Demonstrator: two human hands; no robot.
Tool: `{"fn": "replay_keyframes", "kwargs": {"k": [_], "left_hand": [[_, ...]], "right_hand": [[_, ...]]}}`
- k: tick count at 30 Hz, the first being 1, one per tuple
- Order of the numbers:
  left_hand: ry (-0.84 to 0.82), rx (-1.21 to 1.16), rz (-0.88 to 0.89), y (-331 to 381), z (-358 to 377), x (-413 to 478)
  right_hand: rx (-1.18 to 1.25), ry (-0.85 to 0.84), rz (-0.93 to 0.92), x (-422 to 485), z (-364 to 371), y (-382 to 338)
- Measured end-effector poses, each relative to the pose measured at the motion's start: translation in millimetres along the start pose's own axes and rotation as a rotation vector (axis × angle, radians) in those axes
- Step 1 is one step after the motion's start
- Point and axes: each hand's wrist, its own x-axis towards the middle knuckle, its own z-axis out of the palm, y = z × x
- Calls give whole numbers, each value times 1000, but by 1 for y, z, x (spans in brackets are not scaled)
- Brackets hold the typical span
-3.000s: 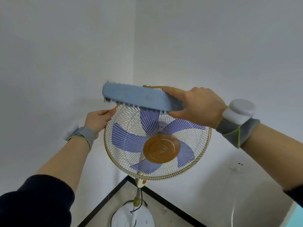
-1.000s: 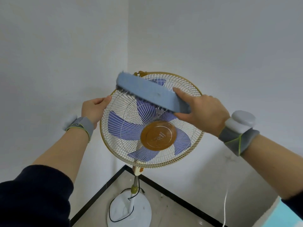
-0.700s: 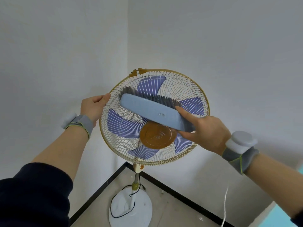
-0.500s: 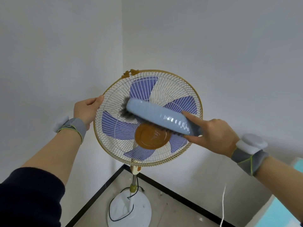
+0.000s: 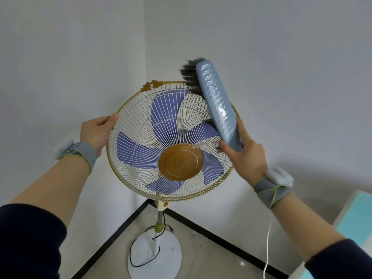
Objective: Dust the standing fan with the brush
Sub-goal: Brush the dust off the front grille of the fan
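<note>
Blades [image 5: 167,105], five — one fan [image 5: 181,162], one brush [image 5: 218,105]

Brush [image 5: 218,105] across fan [image 5: 179,162], right side (bristles inward), left hand [image 5: 96,131] opposite

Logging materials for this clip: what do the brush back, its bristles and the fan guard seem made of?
Brush back: glossy light-blue plastic, judging by its rippled highlights. Bristles: dark fine fibres, material unclear. Fan guard: thin wire, probably cream-painted metal, in a radial grid.
</note>
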Motion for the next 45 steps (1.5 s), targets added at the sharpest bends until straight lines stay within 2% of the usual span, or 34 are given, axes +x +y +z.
{"fn": "replay_keyframes", "kwargs": {"k": [5,9,11,16,20,27,31,42,45], "left_hand": [[-11,30,10,0,-2,0],[-11,27,-5,-1,-8,4],[-20,19,-15,-1,-10,5],[-20,12,-18,0,-10,2],[-29,15,-20,0,-9,1],[-18,32,8,2,-5,-2],[-13,28,-1,1,-8,-2],[2,-11,-16,-2,-22,-4],[7,-9,-18,-4,-23,-4]], "right_hand": [[-8,28,-58,-35,22,10],[3,20,-122,-35,8,16],[62,71,-85,-24,-6,19],[203,252,147,11,-22,27],[280,206,251,8,0,29],[429,152,276,-34,48,8],[404,166,251,-48,48,5],[134,81,120,-63,45,11],[32,13,6,-70,46,19]]}}
